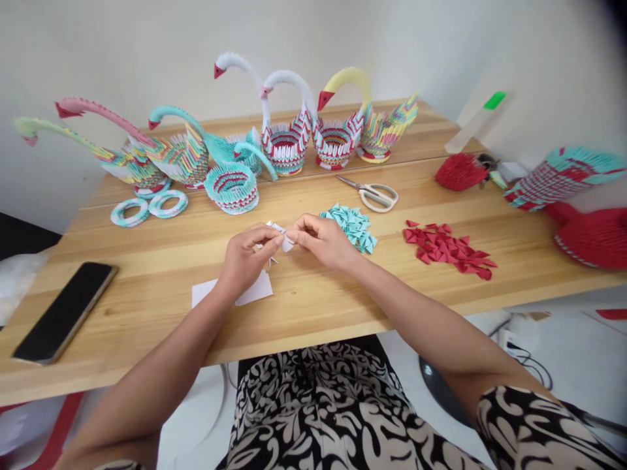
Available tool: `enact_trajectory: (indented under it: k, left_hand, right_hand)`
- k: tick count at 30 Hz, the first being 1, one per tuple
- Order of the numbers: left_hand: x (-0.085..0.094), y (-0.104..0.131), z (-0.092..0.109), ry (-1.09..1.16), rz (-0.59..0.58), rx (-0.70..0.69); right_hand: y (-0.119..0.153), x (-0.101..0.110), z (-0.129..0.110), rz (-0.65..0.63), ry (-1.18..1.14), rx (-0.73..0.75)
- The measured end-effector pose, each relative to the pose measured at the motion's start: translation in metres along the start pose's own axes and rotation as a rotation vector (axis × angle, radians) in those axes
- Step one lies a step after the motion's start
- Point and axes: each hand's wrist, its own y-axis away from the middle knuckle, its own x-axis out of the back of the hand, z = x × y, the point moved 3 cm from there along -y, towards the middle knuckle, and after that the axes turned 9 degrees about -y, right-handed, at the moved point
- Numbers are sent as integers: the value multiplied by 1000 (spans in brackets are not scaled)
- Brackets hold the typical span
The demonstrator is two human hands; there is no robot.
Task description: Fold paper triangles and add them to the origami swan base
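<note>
Between my two hands, above the middle of the table, is a small folded piece of white paper (287, 243). My left hand (247, 256) pinches its left side between thumb and fingers. The fingertips of my right hand (321, 238) close on its right side. Some white folded pieces (272, 260) lie just under and behind my left hand, partly hidden by it. White paper sheets (255, 289) rest on the table below my left wrist, which covers their middle. A pile of turquoise folded paper triangles (353, 226) sits right behind my right hand.
Scissors (375, 194) lie beyond the turquoise pile, red paper triangles (448, 248) to the right. Paper swans (289, 140) and a small turquoise basket (232, 189) line the back. Two paper rings (168, 203) and a phone (66, 312) are at left. Red paper models (592, 236) stand at right.
</note>
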Motion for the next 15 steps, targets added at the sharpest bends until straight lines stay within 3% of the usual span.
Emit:
enact_trajectory:
  k: [3,6,10,15]
  left_hand:
    - [-2,0,-4,120,15,86]
    - [-4,0,-9,278,31,175]
    - [-8,0,-12,425,25,236]
    - [-9,1,-11,260,26,197]
  right_hand:
    - [-2,2,7,23,-208,-127]
    - [-2,2,8,61,-325,-147]
    - [1,-5,4,-4,-189,-56]
    - [1,-6,7,80,-27,-13]
